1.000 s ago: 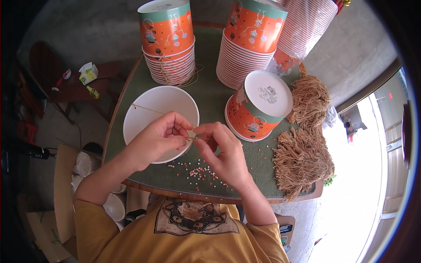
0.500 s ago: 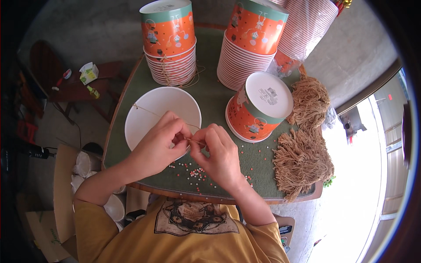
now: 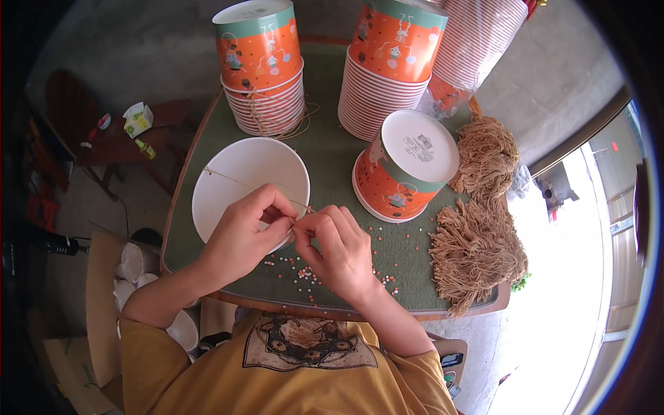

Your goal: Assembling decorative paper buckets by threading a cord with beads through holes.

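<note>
A white-lined paper bucket [image 3: 228,162] sits mouth up on the table before me. Tan twine [image 3: 238,182] stretches across its mouth from a small knot at the far left rim to the near right rim. Over that near right rim, my left hand [image 3: 250,232] is closed, thumb and forefinger pinching the twine. Fingertip to fingertip with it, my right hand [image 3: 337,252] also pinches the twine, fingers curled. A small loop or knot shows just above the right fingers. The exact twine ends between the fingertips are hidden.
Small white and coral beads [image 3: 308,275] lie scattered near the table's front edge. An upturned orange bucket [image 3: 408,169] stands right of the open one. Behind are two bucket stacks [image 3: 263,76] [image 3: 387,76]. Twine bundles [image 3: 477,256] lie at the right edge. A cardboard box [image 3: 104,297] with buckets stands lower left.
The whole view has shifted slightly. My right hand has turned and its fingers have curled in closer to the left fingertips; both hands still pinch the twine.
</note>
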A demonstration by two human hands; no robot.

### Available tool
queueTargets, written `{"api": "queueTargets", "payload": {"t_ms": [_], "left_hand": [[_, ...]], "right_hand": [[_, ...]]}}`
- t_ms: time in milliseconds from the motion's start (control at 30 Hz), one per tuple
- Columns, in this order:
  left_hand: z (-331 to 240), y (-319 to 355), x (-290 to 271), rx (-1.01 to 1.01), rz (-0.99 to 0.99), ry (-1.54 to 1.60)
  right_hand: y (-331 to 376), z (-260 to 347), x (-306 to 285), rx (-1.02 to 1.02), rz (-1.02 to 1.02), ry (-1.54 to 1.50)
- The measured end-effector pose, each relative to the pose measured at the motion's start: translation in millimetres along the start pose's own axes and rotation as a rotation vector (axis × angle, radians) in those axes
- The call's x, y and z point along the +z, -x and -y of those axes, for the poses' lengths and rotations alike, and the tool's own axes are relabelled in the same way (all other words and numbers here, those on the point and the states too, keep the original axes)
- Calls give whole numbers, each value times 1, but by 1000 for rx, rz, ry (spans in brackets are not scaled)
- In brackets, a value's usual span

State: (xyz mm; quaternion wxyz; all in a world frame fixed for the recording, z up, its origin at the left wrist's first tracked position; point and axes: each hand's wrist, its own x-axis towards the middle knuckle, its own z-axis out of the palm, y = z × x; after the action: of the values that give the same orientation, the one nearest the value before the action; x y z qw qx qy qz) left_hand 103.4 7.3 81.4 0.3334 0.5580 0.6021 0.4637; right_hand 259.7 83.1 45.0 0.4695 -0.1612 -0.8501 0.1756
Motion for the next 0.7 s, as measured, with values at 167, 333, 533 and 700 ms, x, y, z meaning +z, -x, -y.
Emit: {"api": "queueTargets", "payload": {"t_ms": [167, 333, 533, 700], "left_hand": [[2, -2, -1, -62, 44, 159], [2, -5, -4, -88, 118, 269], [-4, -7, -2, -66, 116, 279], [-4, -5, -1, -69, 104, 252]], "right_hand": [[1, 2, -1, 96, 19, -112], [4, 7, -1, 496, 25, -470], [9, 2, 4, 813, 13, -820], [9, 4, 1, 602, -14, -522]]}}
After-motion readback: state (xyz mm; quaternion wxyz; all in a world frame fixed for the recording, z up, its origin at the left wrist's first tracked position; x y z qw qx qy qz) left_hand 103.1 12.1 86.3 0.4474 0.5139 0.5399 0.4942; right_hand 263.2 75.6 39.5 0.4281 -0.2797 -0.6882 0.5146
